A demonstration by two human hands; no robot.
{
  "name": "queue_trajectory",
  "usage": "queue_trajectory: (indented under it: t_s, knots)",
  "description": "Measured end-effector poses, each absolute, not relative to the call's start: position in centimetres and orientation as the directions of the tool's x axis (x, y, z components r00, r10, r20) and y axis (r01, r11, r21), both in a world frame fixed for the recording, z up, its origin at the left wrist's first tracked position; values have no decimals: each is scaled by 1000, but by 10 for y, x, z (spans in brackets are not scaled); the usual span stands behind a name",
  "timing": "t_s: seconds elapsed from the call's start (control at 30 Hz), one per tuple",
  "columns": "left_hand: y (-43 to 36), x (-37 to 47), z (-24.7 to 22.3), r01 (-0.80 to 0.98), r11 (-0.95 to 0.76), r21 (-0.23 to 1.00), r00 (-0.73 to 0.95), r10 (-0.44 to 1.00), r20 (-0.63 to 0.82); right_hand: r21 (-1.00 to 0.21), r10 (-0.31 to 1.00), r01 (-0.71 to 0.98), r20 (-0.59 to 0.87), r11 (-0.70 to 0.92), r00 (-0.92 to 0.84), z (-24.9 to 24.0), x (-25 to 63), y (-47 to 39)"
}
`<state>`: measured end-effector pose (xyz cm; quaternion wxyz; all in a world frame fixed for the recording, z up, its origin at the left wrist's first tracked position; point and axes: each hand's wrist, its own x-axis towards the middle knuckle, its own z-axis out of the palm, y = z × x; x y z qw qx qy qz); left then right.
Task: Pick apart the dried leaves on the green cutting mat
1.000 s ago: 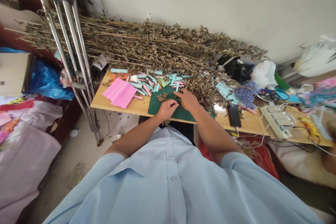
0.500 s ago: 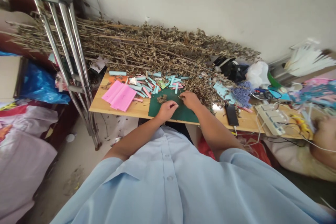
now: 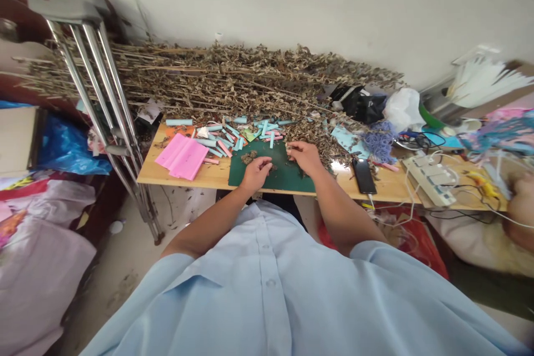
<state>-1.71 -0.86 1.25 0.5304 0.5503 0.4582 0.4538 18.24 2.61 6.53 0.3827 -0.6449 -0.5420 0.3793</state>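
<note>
Evidently the fingers work in close: the left hand (image 3: 255, 173) has its grip narrow, thumb near forefinger, at about nine o'clock on the green mat (image 3: 287, 181), though I cannot tell whether a crumb sits between them. Toward three o'clock the right hand (image 3: 306, 157) curls its fingers at the edge of the loose dried leaves (image 3: 319, 142); what it may hold is too small to tell. A clump of dried leaf (image 3: 249, 157) lies at ten o'clock on the mat, probably put there to be within reach. The mat likely shields the worktop (image 3: 150, 176). Further toward ten are paper rolls (image 3: 214, 143), then pink sheets (image 3: 183, 157), perhaps set aside for room. At twelve, long dried stalks (image 3: 233, 80) are banked against the wall (image 3: 258, 0), presumably to spare the front edge.
</note>
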Motion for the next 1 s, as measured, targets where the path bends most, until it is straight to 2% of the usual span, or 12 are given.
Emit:
queue_trajectory:
  t_s: [0.17, 0.3, 0.4, 0.57, 0.77, 0.9, 1.0]
  knots:
    - [3, -16, 17, 54, -180, 982, 207, 964, 165, -987, 987, 28, -154, -156, 48, 43, 164, 13]
    - [13, -16, 30, 139, -348, 927, 346, 894, 283, -958, 975, -184, -220, -220, -24, 38, 152, 8]
    - [15, -14, 34, 200, -372, 906, 345, 892, 291, -919, 959, -279, -279, -279, -40, 38, 148, 7]
    - [13, -10, 31, 263, -387, 884, 293, 905, 309, -886, 941, -325, -333, -332, -53, 39, 149, 4]
    - [12, -11, 38, 398, -502, 768, 382, 852, 358, -870, 933, -337, -334, -360, -133, 41, 159, -3]
    - [13, -11, 40, 433, -457, 777, 349, 880, 323, -874, 927, -310, -337, -374, -166, 43, 161, -5]
    - [13, -10, 41, 430, -423, 797, 329, 896, 298, -896, 937, -271, -336, -351, -101, 45, 159, -5]
